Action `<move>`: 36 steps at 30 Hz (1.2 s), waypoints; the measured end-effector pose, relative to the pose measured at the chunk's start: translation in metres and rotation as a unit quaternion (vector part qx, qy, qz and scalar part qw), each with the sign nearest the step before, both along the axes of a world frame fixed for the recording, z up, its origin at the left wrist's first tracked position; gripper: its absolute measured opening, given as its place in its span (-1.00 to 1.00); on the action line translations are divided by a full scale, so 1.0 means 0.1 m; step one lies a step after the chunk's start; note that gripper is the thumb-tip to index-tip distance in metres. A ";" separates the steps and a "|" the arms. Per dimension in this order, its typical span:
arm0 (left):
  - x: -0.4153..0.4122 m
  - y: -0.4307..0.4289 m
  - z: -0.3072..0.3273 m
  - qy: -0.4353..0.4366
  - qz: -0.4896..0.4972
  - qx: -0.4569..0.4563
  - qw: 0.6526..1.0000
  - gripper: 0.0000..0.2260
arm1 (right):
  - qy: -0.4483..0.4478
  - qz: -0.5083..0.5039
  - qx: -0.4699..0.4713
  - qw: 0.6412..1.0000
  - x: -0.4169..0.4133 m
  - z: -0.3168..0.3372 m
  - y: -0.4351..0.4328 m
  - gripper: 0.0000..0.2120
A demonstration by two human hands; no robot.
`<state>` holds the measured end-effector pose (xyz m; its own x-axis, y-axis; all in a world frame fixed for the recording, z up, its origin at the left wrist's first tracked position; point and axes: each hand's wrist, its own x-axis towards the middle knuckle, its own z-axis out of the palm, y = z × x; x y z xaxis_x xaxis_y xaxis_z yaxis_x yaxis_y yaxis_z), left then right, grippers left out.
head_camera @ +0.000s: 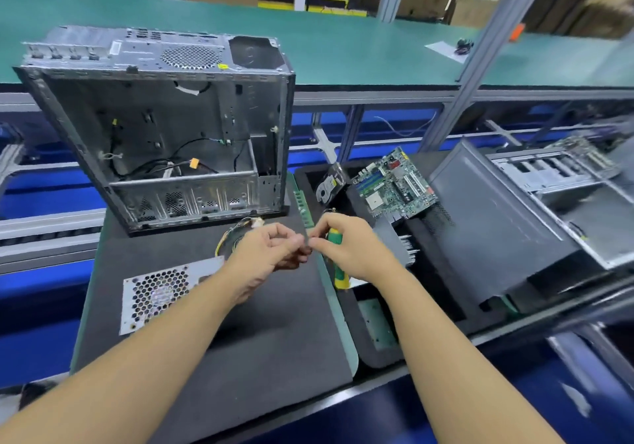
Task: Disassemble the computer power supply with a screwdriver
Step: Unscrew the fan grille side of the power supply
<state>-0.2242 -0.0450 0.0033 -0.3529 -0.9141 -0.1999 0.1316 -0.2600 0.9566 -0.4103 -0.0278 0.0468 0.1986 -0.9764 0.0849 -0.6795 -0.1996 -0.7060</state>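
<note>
The power supply (pixel 156 294), a grey metal box with a honeycomb grille, lies on the dark mat (pixel 274 323) at the left, partly hidden by my left forearm. Its yellow and black wire bundle (pixel 231 237) curls behind my left hand. My left hand (pixel 271 251) and my right hand (pixel 346 248) meet fingertip to fingertip above the mat, right of the supply. The left fingers pinch something small and dark that I cannot identify. My right hand holds the green and yellow screwdriver (pixel 338 273) in its palm, handle end pointing toward me.
An empty computer case (pixel 161 134) stands open behind the supply. A green memory stick (pixel 303 208) lies at the mat's right edge. To the right, a black tray (pixel 370 347) holds a motherboard (pixel 394 184) and a drive (pixel 329 184); more cases (pixel 514 217) lie beyond.
</note>
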 end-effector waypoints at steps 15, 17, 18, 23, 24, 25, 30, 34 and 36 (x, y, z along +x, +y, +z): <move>-0.64 0.02 -0.44 -0.192 -0.089 0.020 0.977 -0.84 | 0.245 -0.103 0.215 0.940 -1.14 -0.87 0.15 -0.85; -0.65 0.02 -0.46 -0.197 -0.088 0.024 0.976 -0.82 | 0.250 -0.114 0.227 0.934 -1.17 -0.93 0.15 -0.78; -0.65 0.02 -0.46 -0.199 -0.088 0.027 0.976 -0.81 | 0.255 -0.115 0.236 0.930 -1.18 -0.95 0.15 -0.71; -0.64 -0.04 -0.40 -0.192 -0.073 0.027 0.978 -0.80 | 0.220 -0.122 0.232 0.940 -1.10 -0.89 0.10 -0.58; -0.62 -0.06 -0.38 -0.191 -0.066 0.024 0.979 -0.80 | 0.202 -0.124 0.219 0.946 -1.05 -0.83 0.07 -0.63; -0.59 -0.07 -0.36 -0.190 -0.059 0.020 0.980 -0.81 | 0.185 -0.124 0.205 0.953 -0.98 -0.75 0.03 -0.68; -0.34 -0.10 -0.31 -0.190 -0.024 0.011 0.981 -0.85 | 0.122 -0.116 0.114 0.979 -0.57 -0.31 -0.17 -0.88; -0.08 -0.11 -0.32 -0.181 0.005 0.008 0.983 -0.86 | 0.051 -0.123 0.084 0.988 -0.32 0.07 -0.25 -0.83; 0.03 -0.10 -0.29 -0.157 0.008 -0.003 0.988 -0.88 | -0.009 -0.120 0.077 0.990 -0.16 0.22 -0.25 -0.82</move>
